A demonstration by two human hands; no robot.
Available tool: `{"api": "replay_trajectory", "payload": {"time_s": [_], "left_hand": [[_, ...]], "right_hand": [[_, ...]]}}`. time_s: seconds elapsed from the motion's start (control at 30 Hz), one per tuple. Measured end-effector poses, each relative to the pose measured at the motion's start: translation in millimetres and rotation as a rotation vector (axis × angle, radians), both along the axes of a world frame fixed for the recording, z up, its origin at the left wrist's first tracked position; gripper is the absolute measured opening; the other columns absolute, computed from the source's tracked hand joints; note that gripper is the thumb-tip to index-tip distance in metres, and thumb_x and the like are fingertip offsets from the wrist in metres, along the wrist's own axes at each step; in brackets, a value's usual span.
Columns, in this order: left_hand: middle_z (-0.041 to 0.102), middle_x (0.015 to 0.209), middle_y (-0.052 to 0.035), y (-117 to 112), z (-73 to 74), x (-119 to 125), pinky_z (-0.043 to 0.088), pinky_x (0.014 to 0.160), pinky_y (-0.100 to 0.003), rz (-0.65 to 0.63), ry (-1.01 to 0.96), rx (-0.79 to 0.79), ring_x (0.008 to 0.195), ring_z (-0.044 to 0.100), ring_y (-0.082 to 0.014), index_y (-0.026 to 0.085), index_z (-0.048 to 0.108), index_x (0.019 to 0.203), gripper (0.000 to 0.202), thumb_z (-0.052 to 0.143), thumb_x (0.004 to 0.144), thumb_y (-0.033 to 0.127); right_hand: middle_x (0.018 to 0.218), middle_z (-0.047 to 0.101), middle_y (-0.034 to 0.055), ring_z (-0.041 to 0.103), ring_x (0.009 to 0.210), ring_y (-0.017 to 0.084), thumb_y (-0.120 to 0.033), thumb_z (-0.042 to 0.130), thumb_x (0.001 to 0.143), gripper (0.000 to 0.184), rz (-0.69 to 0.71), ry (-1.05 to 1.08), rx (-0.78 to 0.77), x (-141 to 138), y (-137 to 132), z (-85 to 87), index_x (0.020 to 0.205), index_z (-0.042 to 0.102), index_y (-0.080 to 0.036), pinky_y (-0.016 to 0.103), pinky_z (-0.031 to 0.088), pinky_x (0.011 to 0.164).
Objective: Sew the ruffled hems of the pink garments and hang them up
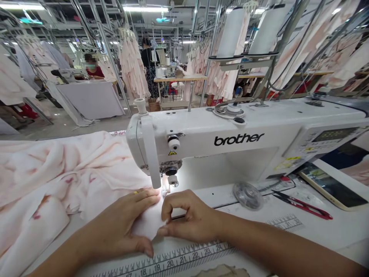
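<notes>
Left hand lying flat, fingers spread slightly, pressing soft, light pink fabric; right hand pinching narrowly at its edge, just before Brother sewing machine. Limp, slippery cloth, best held near edge.

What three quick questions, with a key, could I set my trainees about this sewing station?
1. True or false: the left hand and the right hand both touch the pale fabric near the presser foot.
2. Which brand name is printed on the sewing machine? A) Juki B) brother C) Singer
3. What kind of tool is the red-handled item lying on the table?

Key: 1 true; 2 B; 3 thread snips.
</notes>
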State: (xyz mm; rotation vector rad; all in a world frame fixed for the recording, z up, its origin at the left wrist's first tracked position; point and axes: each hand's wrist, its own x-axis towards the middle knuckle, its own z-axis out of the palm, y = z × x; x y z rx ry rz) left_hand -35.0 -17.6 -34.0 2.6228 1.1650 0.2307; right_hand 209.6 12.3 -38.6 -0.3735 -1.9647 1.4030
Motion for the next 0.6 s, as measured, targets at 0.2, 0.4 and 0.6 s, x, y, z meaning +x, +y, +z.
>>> {"api": "replay_trajectory", "payload": {"time_s": [0.2,0.4,0.6], "left_hand": [[0.048,0.147,-0.0053,-1,7.1,7,0.044,0.109,-0.048,0.024,0.019,-0.050,0.134,0.046,-0.0245,0.030,0.045,0.140,0.051,0.054,0.089,0.026],[0.054,0.142,0.0003,3,16.4,-7,0.046,0.107,-0.043,0.046,-0.028,-0.171,0.130,0.052,-0.0222,0.037,0.046,0.139,0.042,0.043,0.097,0.035],[0.063,0.128,-0.0023,6,-5.1,-19,0.045,0.107,-0.039,0.420,-0.336,-0.320,0.122,0.056,-0.0230,0.029,0.062,0.122,0.038,0.038,0.098,0.046]], "right_hand": [[0.068,0.058,-0.0015,0.055,0.063,0.009,-0.028,0.075,0.079,0.024,-0.027,0.037,-0.030,-1,2,5.5,0.070,0.058,-0.015,0.020,0.046,0.062],[0.077,0.059,-0.0011,0.054,0.067,0.008,-0.019,0.069,0.084,0.009,0.223,-0.178,0.123,11,8,7.4,0.089,0.062,-0.015,0.018,0.046,0.066],[0.077,0.063,-0.0025,0.057,0.073,0.010,-0.027,0.070,0.086,0.014,0.285,-0.298,0.456,11,13,-4.2,0.095,0.065,-0.018,0.021,0.045,0.074]]}}
